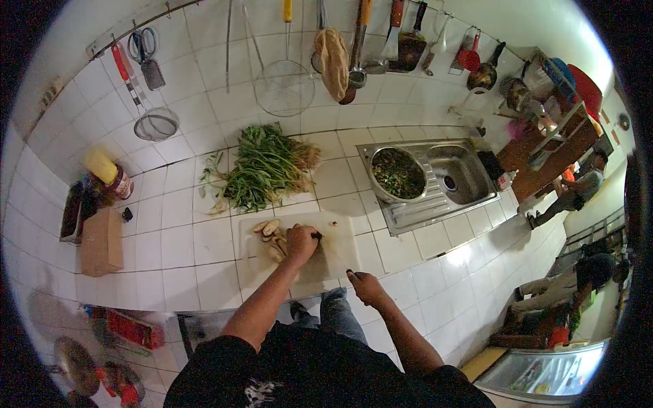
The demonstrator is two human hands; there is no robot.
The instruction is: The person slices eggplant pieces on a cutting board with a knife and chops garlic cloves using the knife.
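My left hand (301, 245) is closed over a dark-skinned vegetable (317, 235) on the white cutting board (340, 228). Only its dark end shows past my fingers, so its kind is hard to make out. Beside that hand, on the left part of the board, lie several pale slices (266, 227) with dark edges. In my right hand (368, 288) is a knife (351, 273), gripped by its dark handle near the counter's front edge. Its thin blade points up and left over the board, toward the vegetable, and is faint against the pale surface.
Leafy greens with roots (262, 170) lie behind the board. A bowl of chopped greens (398, 175) stands on the drainboard of the steel sink (462, 173). At left is a cardboard box (102, 241). Utensils, including a wire skimmer (284, 88), hang above. Other people stand at far right.
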